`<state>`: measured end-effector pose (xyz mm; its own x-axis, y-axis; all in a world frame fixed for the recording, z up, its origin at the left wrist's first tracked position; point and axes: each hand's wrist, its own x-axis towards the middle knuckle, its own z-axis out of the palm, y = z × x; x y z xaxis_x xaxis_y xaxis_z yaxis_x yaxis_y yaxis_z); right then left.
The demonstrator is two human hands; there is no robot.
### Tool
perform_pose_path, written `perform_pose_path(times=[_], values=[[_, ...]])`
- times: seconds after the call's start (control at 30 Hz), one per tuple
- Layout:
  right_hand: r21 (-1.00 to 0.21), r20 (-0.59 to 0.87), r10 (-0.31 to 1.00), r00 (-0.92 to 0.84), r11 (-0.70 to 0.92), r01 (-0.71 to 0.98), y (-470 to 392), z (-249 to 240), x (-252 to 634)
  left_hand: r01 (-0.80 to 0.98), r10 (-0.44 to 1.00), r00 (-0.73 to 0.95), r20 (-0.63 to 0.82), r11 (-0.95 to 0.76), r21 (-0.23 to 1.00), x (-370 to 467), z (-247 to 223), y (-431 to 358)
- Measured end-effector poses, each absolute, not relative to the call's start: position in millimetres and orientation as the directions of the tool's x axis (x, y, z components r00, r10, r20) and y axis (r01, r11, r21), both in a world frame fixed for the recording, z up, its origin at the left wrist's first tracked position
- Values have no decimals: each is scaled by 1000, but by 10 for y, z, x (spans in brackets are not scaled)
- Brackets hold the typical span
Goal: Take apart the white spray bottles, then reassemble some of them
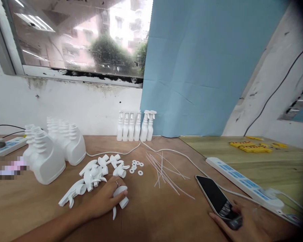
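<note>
"While both your hands are low over that table (146, 218), what is the left hand (107, 198) doing?"

"It is partly closed, thumb laid across a white spray head (120, 194), fingers curled and largely out of sight. I have hold of it, though how tightly I cannot tell. It sits close to me, beside the loose heap."

"And the right hand (252, 223)?"

"Bent round the lower end of a phone (214, 193), blurred, thumb along one edge."

"Which step is this, then?"

"Taking one head in hand, I'd judge; I see nothing joined to it. Lifting it would call for a firm pinch on the body, clear of the jutting trigger, and two-handed work would want the phone put down."

"What lies beyond?"

"More heads (91, 176) in a jumble; to their right flat rings (140, 172), then thin tubes (161, 170) strewn across each other. Off to the left stand big bottles (50, 164), ribbed necks bare. A power strip (244, 183) lies on the right. Against the wall (98, 111) six small bottles (131, 129) stand in a row, heads fitted. A blue curtain (192, 67) hangs beside the window (78, 43)."
</note>
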<state>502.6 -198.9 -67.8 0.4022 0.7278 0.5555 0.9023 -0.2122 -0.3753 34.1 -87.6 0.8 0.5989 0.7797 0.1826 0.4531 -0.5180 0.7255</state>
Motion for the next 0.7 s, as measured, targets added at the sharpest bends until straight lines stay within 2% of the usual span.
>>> perform_pose_path(times=[0.1,0.23,0.37,0.5,0.7], values=[[-405,496,746,445,-254,878,-1778,-604,4994,446,779,599,187,-519,729,327,-4,-870],[-417,549,777,307,-64,907,-1262,-435,5144,438,783,596,179,-504,745,324,-11,-867],[-341,561,815,141,72,937,-688,-326,5261,417,776,598,201,-515,748,331,-16,-864],[-200,598,800,-37,194,960,-291,-299,5287,425,779,595,198,-514,745,333,3,-868],[-160,562,821,-99,225,961,-201,-311,5331,448,778,605,169,-507,736,336,72,-895]])
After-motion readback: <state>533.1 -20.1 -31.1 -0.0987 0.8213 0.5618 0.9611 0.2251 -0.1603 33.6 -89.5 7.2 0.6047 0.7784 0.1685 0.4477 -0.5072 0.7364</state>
